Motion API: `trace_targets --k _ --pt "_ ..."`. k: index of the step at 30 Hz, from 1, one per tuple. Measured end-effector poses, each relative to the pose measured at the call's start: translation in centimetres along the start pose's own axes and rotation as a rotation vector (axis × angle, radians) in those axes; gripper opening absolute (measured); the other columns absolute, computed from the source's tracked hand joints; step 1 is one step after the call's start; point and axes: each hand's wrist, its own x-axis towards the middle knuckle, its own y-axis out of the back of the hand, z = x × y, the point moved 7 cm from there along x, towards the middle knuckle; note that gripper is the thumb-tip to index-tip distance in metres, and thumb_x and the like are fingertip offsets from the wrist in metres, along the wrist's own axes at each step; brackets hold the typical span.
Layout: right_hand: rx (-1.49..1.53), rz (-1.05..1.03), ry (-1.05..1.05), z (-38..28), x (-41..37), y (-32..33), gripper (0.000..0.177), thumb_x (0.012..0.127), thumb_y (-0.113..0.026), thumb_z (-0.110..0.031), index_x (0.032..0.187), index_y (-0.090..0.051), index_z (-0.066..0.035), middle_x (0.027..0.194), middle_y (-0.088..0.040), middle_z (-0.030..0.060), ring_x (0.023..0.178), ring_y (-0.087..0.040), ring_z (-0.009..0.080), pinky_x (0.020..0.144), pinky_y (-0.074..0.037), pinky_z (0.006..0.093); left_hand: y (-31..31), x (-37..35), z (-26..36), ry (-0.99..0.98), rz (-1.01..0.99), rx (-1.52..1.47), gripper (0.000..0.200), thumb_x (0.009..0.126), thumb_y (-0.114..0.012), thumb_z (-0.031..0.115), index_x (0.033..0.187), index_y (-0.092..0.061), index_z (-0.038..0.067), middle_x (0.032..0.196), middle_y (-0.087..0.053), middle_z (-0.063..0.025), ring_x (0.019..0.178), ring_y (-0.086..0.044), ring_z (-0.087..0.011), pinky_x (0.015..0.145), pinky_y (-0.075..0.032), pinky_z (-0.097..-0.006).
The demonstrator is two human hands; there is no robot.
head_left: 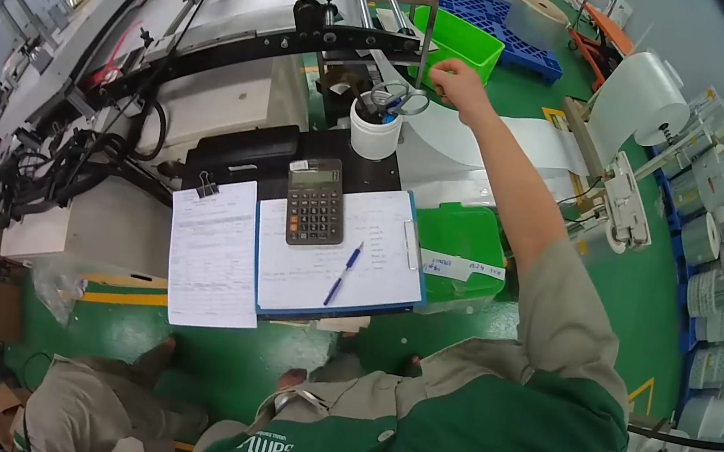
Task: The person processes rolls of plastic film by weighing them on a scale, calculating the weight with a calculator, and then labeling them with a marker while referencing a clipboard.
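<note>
My right hand (pixel 459 88) is stretched out past the desk, its fingers curled together; what they hold, if anything, is too small to tell. Nearest to it are scissors (pixel 400 98) standing with pens in a white cup (pixel 373 137), and a green crate (pixel 457 42) behind. On the desk, a dark calculator (pixel 315 205) lies partly on a clipboard's paper (pixel 299 268), with a blue pen (pixel 343 274) to its right. A printed sheet with a black clip (pixel 213 251) lies to the left. My left hand is out of view.
A machine with rails and cables (pixel 248 50) stands behind and left of the desk. A green lidded box (pixel 461 250) is right of the clipboard. Clear film (pixel 487 142) runs towards a large roll (pixel 653 96); more rolls line the right. Grey clothing (pixel 86 409) shows at lower left.
</note>
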Motion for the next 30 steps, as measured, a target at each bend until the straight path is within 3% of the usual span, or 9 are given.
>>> trace_targets --k 5,9,11,12,15,19,21,25,30 --pt "-0.453 -0.479 -0.52 3.7 4.6 -5.8 0.029 0.074 -0.073 -0.034 0.083 -0.065 -0.007 0.069 -0.064 0.0095 0.055 -0.062 0.0169 0.045 -0.047 0.031 1.1 -1.2 1.7 0.014 -0.007 -0.049 0.026 0.089 -0.05 0.027 0.097 -0.057 0.004 0.088 -0.056 -0.0057 0.086 -0.052 -0.0163 0.076 -0.042 -0.0329" --pt "-0.9 -0.756 -0.245 4.1 7.1 -9.1 0.034 0.069 -0.076 -0.04 0.075 -0.071 -0.006 0.071 -0.067 0.0082 0.057 -0.063 0.016 0.048 -0.05 0.0341 1.1 -0.6 3.4 -0.007 -0.057 -0.084 0.027 0.09 -0.051 0.027 0.102 -0.056 0.003 0.093 -0.057 -0.0063 0.09 -0.052 -0.0163 0.079 -0.042 -0.0326" --pt "-1.08 -0.827 0.247 3.7 8.4 -11.2 0.022 0.067 -0.071 -0.027 0.072 -0.069 -0.005 0.066 -0.065 0.011 0.056 -0.061 0.0212 0.051 -0.048 0.0348 0.4 0.0 5.0 -0.047 -0.105 -0.103 0.029 0.09 -0.051 0.027 0.105 -0.056 0.003 0.095 -0.057 -0.0066 0.092 -0.052 -0.0163 0.081 -0.042 -0.0324" --pt "-1.112 -0.805 0.428 4.4 9.6 -11.8 0.019 0.066 -0.069 -0.023 0.072 -0.069 -0.005 0.065 -0.064 0.0124 0.057 -0.061 0.0239 0.053 -0.047 0.0354 -0.1 0.2 6.0 -0.076 -0.132 -0.113 0.029 0.09 -0.051 0.027 0.106 -0.055 0.003 0.097 -0.057 -0.0068 0.093 -0.052 -0.0163 0.081 -0.042 -0.0323" --pt "-1.108 -0.54 0.207 -3.1 5.2 -8.1 0.02 0.067 -0.064 -0.027 0.072 -0.069 -0.008 0.071 -0.065 0.0132 0.064 -0.062 0.0296 0.057 -0.048 0.0379 -2.1 -0.3 10.0 -0.202 -0.208 -0.177 0.031 0.091 -0.052 0.028 0.109 -0.055 0.003 0.1 -0.058 -0.0072 0.096 -0.053 -0.0163 0.084 -0.042 -0.0321" --pt "-0.712 0.295 0.558 -12.3 -6.3 5.0 0.021 0.071 -0.061 -0.025 0.08 -0.064 -0.007 0.065 -0.061 0.0094 0.061 -0.059 0.0227 0.057 -0.046 0.033 -4.6 -2.6 22.1 -0.489 -0.402 -0.142 0.034 0.092 -0.052 0.028 0.114 -0.054 0.002 0.105 -0.058 -0.0079 0.1 -0.053 -0.0163 0.086 -0.042 -0.0318" --pt "-0.673 0.365 0.565 -12.2 -13.6 9.8 0.019 0.072 -0.059 -0.025 0.079 -0.064 -0.008 0.071 -0.063 0.0104 0.07 -0.061 0.0297 0.064 -0.048 0.0396 -5.5 -5.8 30.2 -0.462 -0.504 -0.013 0.049 0.095 -0.049 0.029 0.136 -0.036 0.005 0.131 -0.046 -0.0125 0.121 -0.044 -0.0194 0.101 -0.033 -0.0306" --pt "-0.511 0.07 0.176 -0.9 -27.1 16.6 0.016 0.076 -0.061 -0.017 0.084 -0.063 -0.004 0.065 -0.057 0.007 0.057 -0.052 0.0127 0.054 -0.042 0.0279 -9.6 -10.8 43.9 -0.585 -0.34 -0.284 0.053 0.095 -0.048 0.025 0.139 -0.028 0.003 0.136 -0.039 -0.0159 0.124 -0.039 -0.0231 0.103 -0.032 -0.0331" --pt "-0.074 0.394 -0.345 13.5 -43.0 28.3 0.02 0.076 -0.064 -0.021 0.083 -0.064 -0.002 0.064 -0.057 0.0032 0.059 -0.05 0.0091 0.057 -0.042 0.0244 -24.0 -11.2 51.7 -0.727 -0.534 0.172 0.031 0.093 -0.049 0.021 0.118 -0.052 0.002 0.097 -0.064 -0.0086 0.09 -0.058 -0.0149 0.08 -0.044 -0.027"
